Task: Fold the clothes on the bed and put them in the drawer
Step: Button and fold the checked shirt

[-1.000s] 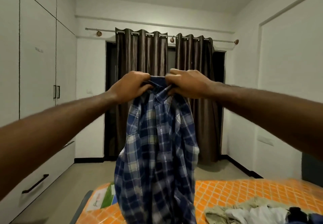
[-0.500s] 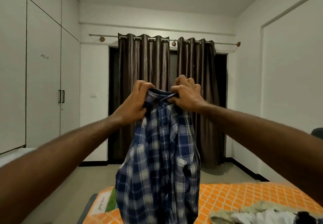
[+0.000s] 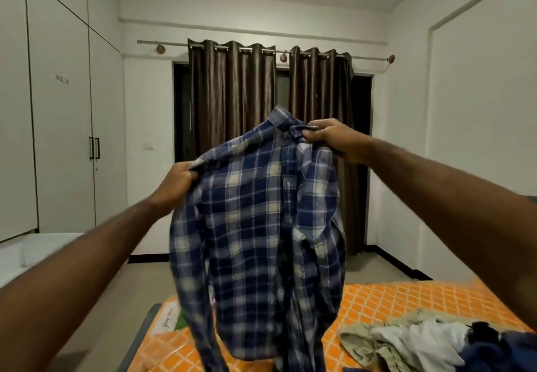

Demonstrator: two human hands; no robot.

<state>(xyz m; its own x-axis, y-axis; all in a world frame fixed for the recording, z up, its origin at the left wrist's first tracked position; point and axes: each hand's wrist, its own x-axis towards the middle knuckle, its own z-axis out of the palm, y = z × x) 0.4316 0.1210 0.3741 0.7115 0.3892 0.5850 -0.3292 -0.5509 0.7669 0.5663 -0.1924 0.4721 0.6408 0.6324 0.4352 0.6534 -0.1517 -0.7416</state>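
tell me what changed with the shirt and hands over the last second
The hands moved apart: the left hand dropped leftward to a shoulder, the right hand stayed by the collar, spreading the plaid shirt open. Both keep gripping it. The clothes pile on the bed is unchanged.

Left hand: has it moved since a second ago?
Yes. The left hand has gone left and down along the plaid shirt, away from the right hand, now clear of the curtains.

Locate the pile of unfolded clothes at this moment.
In the head view, the pile of unfolded clothes lies lower right on the orange bed, right of the held plaid shirt.
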